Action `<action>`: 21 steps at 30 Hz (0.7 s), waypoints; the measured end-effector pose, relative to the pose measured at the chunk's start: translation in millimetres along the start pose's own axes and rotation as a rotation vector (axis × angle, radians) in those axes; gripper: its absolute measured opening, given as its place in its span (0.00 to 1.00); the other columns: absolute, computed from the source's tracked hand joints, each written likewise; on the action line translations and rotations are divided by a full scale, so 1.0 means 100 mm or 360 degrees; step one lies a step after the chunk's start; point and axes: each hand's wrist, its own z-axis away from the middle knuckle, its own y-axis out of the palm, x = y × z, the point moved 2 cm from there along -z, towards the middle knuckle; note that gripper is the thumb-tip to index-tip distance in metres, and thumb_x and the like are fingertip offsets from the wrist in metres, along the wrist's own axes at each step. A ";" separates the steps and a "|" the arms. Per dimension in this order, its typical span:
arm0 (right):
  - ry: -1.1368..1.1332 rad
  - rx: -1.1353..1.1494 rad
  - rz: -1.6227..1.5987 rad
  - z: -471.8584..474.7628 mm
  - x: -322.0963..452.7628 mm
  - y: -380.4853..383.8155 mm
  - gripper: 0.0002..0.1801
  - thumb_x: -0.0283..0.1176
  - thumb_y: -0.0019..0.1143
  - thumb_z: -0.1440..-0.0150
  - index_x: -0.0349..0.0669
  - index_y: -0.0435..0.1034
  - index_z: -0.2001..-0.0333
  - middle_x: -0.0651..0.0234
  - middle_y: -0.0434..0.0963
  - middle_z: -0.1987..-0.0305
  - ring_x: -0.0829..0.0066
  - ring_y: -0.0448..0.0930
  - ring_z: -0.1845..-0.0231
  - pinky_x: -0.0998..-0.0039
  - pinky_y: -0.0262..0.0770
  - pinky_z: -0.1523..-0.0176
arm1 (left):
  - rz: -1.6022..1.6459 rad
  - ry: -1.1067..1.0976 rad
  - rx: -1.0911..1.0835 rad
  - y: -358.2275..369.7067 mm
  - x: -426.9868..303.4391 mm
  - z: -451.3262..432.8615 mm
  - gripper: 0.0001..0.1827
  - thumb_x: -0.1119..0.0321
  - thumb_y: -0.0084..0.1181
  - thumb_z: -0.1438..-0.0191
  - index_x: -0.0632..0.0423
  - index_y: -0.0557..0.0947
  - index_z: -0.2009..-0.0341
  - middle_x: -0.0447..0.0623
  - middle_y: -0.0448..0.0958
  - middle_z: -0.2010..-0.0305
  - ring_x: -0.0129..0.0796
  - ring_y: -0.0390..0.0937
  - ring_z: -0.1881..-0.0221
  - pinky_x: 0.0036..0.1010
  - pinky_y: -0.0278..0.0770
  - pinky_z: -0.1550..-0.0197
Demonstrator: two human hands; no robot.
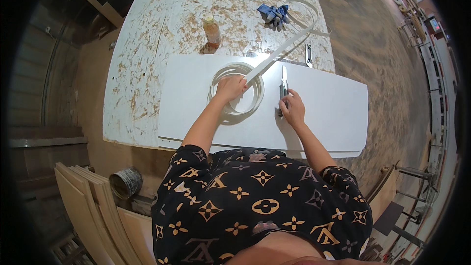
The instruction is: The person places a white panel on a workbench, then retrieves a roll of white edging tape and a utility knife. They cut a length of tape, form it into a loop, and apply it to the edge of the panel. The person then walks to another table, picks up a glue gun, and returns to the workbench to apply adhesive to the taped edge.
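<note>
My left hand [232, 87] grips a strip of pale edge banding [274, 55], close to its coil [259, 99]. The coil lies on a white panel [331, 112], and the strip runs from my hand up to the right, ending in loose loops near the table's far right edge. My right hand [293, 108] has its fingers around the handle of a snap-off utility knife [283, 84]. Its blade is out and points away from me. The knife is over the panel, right of the coil; I cannot tell whether it touches the surface.
Beyond the panel, a bottle [211, 32] stands on the stained worktable [136, 66]. Blue work gloves [274, 15] lie near the strip's loops. What looks like a metal square [308, 56] sits at the panel's far edge. Boards [92, 206] and a bucket [126, 183] are at lower left.
</note>
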 end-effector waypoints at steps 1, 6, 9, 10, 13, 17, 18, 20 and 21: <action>0.0148 -0.0017 -0.0010 -0.02 0.02 0.06 0.19 0.23 0.55 0.58 0.44 0.68 0.59 0.58 0.68 0.45 0.57 0.74 0.55 0.62 0.70 0.55 | -0.0086 -0.0002 0.0023 0.02 -0.02 -0.01 0.20 0.54 0.37 0.45 0.51 0.79 0.76 0.49 0.79 0.74 0.45 0.76 0.68 0.39 0.70 0.62; 0.0767 -0.0011 -0.0229 -0.21 0.02 0.24 0.27 0.28 0.54 0.55 0.42 0.62 0.48 0.52 0.73 0.58 0.54 0.76 0.60 0.62 0.71 0.55 | -0.0329 0.0013 0.0127 0.15 -0.12 -0.09 0.19 0.53 0.38 0.46 0.50 0.79 0.74 0.52 0.79 0.71 0.47 0.76 0.66 0.41 0.70 0.60; 0.0867 -0.0248 -0.0546 -0.15 0.04 0.14 0.26 0.29 0.52 0.52 0.40 0.61 0.47 0.51 0.76 0.68 0.54 0.78 0.68 0.62 0.72 0.61 | -0.0282 -0.0031 0.0151 0.18 -0.09 -0.17 0.19 0.54 0.39 0.46 0.50 0.80 0.73 0.54 0.79 0.70 0.48 0.77 0.65 0.43 0.70 0.59; 0.0947 -0.0162 -0.0687 -0.09 0.06 0.11 0.26 0.30 0.51 0.51 0.41 0.62 0.47 0.52 0.77 0.68 0.53 0.78 0.68 0.61 0.73 0.61 | -0.0362 0.0012 0.0137 0.19 -0.08 -0.20 0.19 0.54 0.39 0.46 0.50 0.80 0.72 0.55 0.79 0.69 0.48 0.77 0.65 0.43 0.70 0.59; 0.0777 0.0003 -0.0644 0.07 0.20 0.02 0.23 0.34 0.52 0.48 0.44 0.63 0.47 0.55 0.78 0.71 0.51 0.78 0.70 0.59 0.73 0.64 | -0.0396 -0.0027 0.0199 0.24 -0.05 -0.29 0.19 0.54 0.39 0.45 0.50 0.80 0.70 0.56 0.79 0.67 0.49 0.77 0.63 0.44 0.71 0.59; 0.0328 0.0237 -0.0063 0.09 0.42 0.01 0.22 0.36 0.52 0.46 0.49 0.62 0.47 0.58 0.78 0.70 0.53 0.78 0.69 0.58 0.71 0.67 | -0.0456 -0.0067 0.0222 0.29 -0.08 -0.36 0.19 0.54 0.38 0.45 0.50 0.80 0.69 0.55 0.80 0.65 0.49 0.77 0.62 0.43 0.71 0.58; 0.0262 0.0244 -0.0026 0.06 0.45 0.02 0.22 0.35 0.52 0.46 0.49 0.62 0.47 0.59 0.78 0.69 0.53 0.78 0.69 0.58 0.71 0.67 | -0.0447 -0.0052 0.0200 0.29 -0.09 -0.36 0.19 0.54 0.38 0.45 0.51 0.81 0.69 0.56 0.80 0.65 0.49 0.78 0.62 0.43 0.72 0.59; 0.0193 0.0270 0.0067 0.01 0.49 0.03 0.22 0.32 0.52 0.47 0.50 0.62 0.47 0.60 0.78 0.68 0.55 0.78 0.68 0.58 0.70 0.69 | -0.0411 -0.0037 0.0162 0.28 -0.11 -0.34 0.20 0.56 0.39 0.45 0.52 0.83 0.70 0.58 0.80 0.66 0.50 0.78 0.62 0.43 0.73 0.59; 0.0184 0.0273 0.0057 -0.01 0.50 0.04 0.23 0.32 0.52 0.47 0.50 0.62 0.46 0.60 0.78 0.68 0.55 0.78 0.68 0.59 0.70 0.69 | -0.0391 -0.0064 0.0153 0.26 -0.11 -0.34 0.19 0.55 0.39 0.45 0.50 0.82 0.70 0.56 0.80 0.66 0.49 0.78 0.62 0.43 0.73 0.59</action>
